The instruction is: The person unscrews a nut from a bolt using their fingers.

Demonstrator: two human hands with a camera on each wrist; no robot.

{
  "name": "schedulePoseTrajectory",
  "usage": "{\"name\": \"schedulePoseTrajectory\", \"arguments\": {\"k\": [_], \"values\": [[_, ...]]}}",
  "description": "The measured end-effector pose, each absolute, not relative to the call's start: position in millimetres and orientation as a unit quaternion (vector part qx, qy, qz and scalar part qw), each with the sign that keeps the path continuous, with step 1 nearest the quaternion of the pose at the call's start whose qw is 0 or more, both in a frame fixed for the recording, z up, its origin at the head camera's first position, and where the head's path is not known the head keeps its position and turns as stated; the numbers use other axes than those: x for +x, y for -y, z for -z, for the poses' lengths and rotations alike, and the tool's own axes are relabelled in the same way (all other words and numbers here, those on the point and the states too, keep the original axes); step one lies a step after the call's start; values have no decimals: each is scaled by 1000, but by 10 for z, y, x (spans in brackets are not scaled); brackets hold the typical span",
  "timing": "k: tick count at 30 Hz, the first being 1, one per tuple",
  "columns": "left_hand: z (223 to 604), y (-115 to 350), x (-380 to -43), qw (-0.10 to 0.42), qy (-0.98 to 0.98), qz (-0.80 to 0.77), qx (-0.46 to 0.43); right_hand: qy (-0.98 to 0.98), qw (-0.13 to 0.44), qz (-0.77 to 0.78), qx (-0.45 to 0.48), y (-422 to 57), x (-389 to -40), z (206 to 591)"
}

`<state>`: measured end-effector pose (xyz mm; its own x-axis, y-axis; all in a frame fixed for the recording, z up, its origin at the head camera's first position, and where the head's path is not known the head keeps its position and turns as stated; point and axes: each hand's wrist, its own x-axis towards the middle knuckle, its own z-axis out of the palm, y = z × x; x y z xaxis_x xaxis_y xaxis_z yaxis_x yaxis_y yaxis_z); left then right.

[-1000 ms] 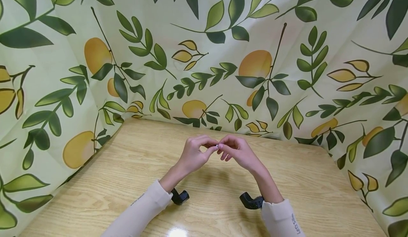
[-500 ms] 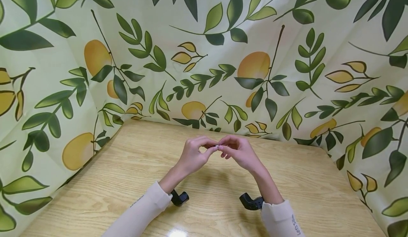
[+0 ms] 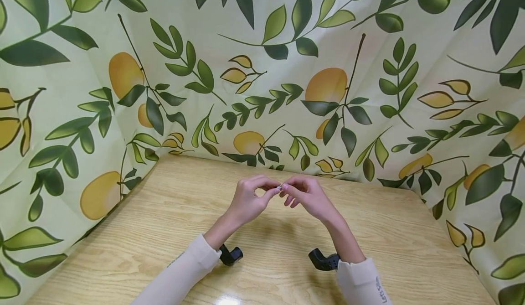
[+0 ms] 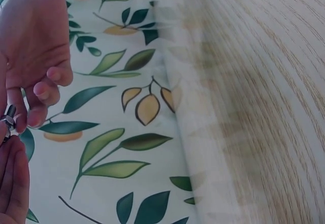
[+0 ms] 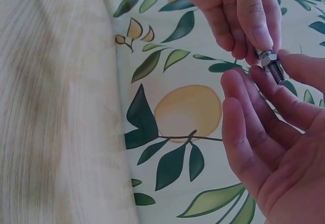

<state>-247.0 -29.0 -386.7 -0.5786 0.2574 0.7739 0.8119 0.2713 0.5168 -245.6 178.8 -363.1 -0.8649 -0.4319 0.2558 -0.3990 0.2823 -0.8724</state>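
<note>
A small metal bolt [image 5: 277, 73] with a hex nut [image 5: 269, 60] on its thread is held between the two hands, above the far part of the table. My left hand [image 3: 253, 199] pinches the bolt's head end between thumb and forefinger; the fingertips hide that end. From the other side, the right hand [image 3: 305, 196] has its thumb and forefinger tips on either side of the nut. Its other fingers [image 5: 238, 127] are loosely bent beneath. In the right wrist view the bare thread points down toward the right palm. The left wrist view catches the bolt [image 4: 10, 111] only at its left edge.
Beneath the hands lies a light wood-grain table [image 3: 164, 232]. A cloth [image 3: 270, 81] printed with leaves and fruit hangs behind it and at both sides. Black wrist camera mounts [image 3: 324, 259] jut inward below each wrist.
Both hands stay in the same place, tips together. The right thumb and fingers shift slightly at the nut, and the right hand's lower fingers show more than half a second ago.
</note>
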Motion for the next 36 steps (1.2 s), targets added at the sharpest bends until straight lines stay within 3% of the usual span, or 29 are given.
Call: {"name": "schedulePoseTrajectory", "arguments": {"k": [14,36], "values": [[3879,292,-2456,273,748,488,-356,-804,11,550,-226,-1764,-2419,3612],[3866,280,-2451,279,746,490,-355,-806,13,539,-245,-1798,-2426,3609]]}}
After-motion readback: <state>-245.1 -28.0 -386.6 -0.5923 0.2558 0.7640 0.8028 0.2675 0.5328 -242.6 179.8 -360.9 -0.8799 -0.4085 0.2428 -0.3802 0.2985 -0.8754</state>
